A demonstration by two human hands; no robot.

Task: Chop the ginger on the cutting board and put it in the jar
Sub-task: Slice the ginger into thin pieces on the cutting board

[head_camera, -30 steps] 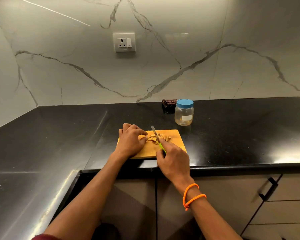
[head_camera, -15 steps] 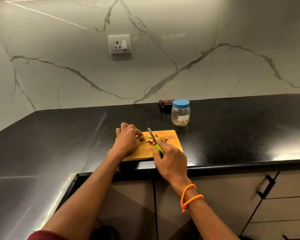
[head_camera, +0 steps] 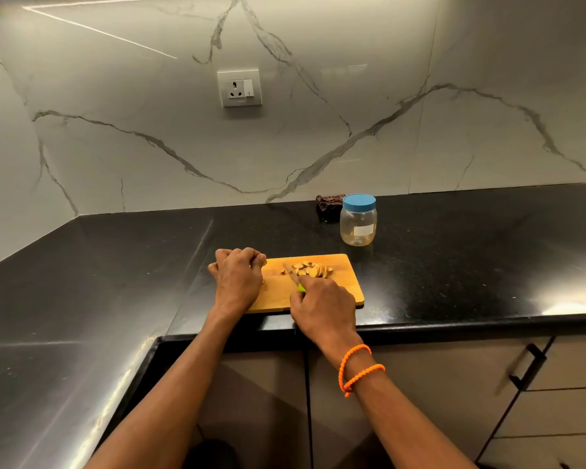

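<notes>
A wooden cutting board lies on the black counter near its front edge. A small pile of ginger slices sits on the board's far middle. My right hand grips a knife by its green handle, and the blade rests low just left of the slices. My left hand is curled into a fist on the board's left end, apart from the pile; I cannot tell if a ginger end is inside it. A clear jar with its blue lid on stands behind the board's right corner.
A dark crumpled cloth lies behind the jar against the marble wall. A wall socket is above. The black counter stretches right and wraps round to the left. Cabinet doors with a black handle are below.
My left hand has drawn back to the left, away from the ginger slices and the blade. The knife blade has dropped lower beside the pile. The jar has not moved.
</notes>
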